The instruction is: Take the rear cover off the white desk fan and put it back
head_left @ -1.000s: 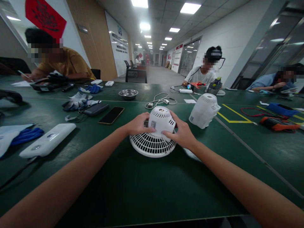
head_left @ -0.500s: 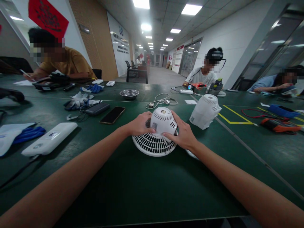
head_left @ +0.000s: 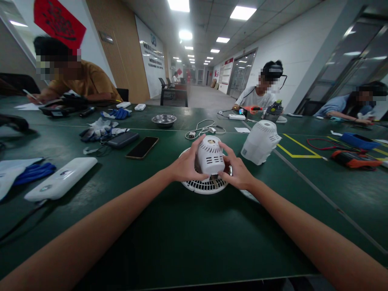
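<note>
Between my two hands is a white fan motor housing (head_left: pixel 211 157) with vent slots facing me and a round hole on top. My left hand (head_left: pixel 189 165) curls around its left side, thumb along the lower front edge. From the right, my right hand (head_left: pixel 238 171) grips the other side, fingers near the top and thumb low. Below the housing, a round white fan grille (head_left: pixel 203 186) lies on the green table. A dark gap with some inner parts shows under the housing's front edge. My hands hide part of the grille.
A second white housing (head_left: pixel 260 141) stands right of my hands. Left lie a phone (head_left: pixel 142 147), a white power bank-like device (head_left: pixel 62 178) and gloves (head_left: pixel 100 129). Behind are a metal bowl (head_left: pixel 164 119) and a coiled cable (head_left: pixel 206 129). An orange multimeter (head_left: pixel 356 159) lies right. Other people sit around the table.
The housing has been turned, so its slots now face me and the label is out of sight. My left hand has moved further around its front.
</note>
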Demonstrator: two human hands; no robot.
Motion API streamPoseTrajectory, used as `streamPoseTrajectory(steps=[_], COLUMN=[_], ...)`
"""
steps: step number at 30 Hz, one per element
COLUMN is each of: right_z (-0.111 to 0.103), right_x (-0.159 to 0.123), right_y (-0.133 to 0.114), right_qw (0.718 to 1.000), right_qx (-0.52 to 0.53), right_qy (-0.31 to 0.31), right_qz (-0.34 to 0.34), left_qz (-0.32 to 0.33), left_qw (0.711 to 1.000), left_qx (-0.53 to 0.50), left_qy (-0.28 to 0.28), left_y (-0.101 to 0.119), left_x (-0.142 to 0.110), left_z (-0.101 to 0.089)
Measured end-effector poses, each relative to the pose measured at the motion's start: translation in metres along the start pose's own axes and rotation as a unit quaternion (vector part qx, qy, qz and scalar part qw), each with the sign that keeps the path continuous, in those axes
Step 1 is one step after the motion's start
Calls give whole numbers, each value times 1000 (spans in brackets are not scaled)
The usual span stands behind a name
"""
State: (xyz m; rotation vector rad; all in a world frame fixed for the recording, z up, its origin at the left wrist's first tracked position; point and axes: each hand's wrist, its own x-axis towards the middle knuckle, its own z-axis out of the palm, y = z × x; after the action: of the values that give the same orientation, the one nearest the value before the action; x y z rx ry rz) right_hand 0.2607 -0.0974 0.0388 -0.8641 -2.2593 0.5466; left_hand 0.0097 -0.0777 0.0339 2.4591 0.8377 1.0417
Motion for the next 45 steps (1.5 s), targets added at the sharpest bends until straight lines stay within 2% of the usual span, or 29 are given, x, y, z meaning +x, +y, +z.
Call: streamPoseTrajectory(steps=[9, 18, 26, 28, 33, 36, 39, 42, 44, 45], right_z=[-4, -8, -10, -7, 5, 7, 4, 0, -2, -2], right_x=[3, 4, 4, 4, 3, 3, 2, 1, -1, -1], right_y=[-8, -5, -5, -5, -4, 1, 12, 21, 23, 23], right_qw=[999, 999, 998, 997, 988, 986, 986, 989, 992, 993], right_qx=[-31, -35, -53, -69, -140, -140, -125, -92, -65, -54], right_qy=[-4, -34, -42, -29, 72, 88, 113, 105, 90, 91], right_qz=[-13, -13, -10, -4, 5, -6, 7, 44, 58, 61], left_qz=[-24, 17, 5, -6, -30, -21, -68, -189, -273, -291], left_qw=[999, 999, 1000, 999, 995, 996, 991, 969, 954, 950], left_qx=[8, -7, 22, 34, 75, 63, 57, 50, 10, -10], left_qy=[41, -27, 5, 19, 55, 53, 98, 151, 124, 113], left_y=[3, -17, -17, -15, -6, -6, -18, -38, -51, -57], left_x=[-1, 0, -2, -2, -2, -2, -4, -8, -11, -13], left_z=[5, -6, -5, -4, -2, -3, -3, -3, -4, -4])
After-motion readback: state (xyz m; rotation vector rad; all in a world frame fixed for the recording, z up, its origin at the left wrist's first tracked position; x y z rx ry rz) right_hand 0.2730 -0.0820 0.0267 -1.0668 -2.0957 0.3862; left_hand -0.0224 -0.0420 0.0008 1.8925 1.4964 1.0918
